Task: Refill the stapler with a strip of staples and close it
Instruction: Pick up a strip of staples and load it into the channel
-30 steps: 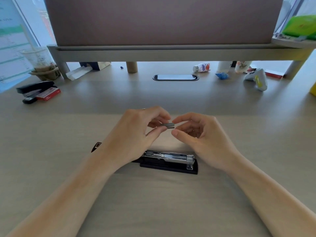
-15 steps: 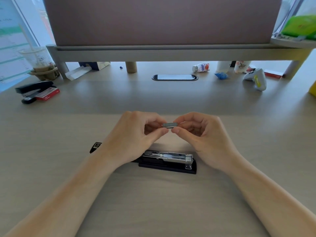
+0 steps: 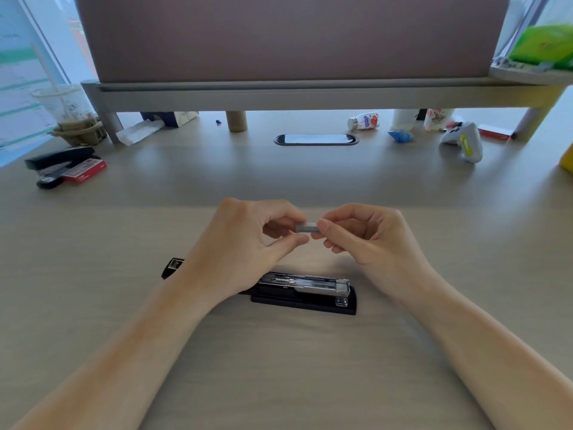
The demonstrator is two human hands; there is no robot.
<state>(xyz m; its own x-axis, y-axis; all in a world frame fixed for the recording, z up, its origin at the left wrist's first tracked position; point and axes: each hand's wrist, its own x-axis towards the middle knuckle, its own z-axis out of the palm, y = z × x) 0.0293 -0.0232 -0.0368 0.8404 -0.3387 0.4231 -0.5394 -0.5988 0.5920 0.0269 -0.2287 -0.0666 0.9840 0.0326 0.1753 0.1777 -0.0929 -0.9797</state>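
Metal staple strip (image 3: 307,228) pinched between left hand (image 3: 245,243) and right hand (image 3: 369,240); stapler (image 3: 310,290) open.

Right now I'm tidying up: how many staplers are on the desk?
2. An open stapler lies below the hands; a closed one sits far left by a red box. Others may be hidden.

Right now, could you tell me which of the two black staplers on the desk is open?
The black stapler below the hands: its metal staple channel lies exposed. The far-left black stapler looks closed.
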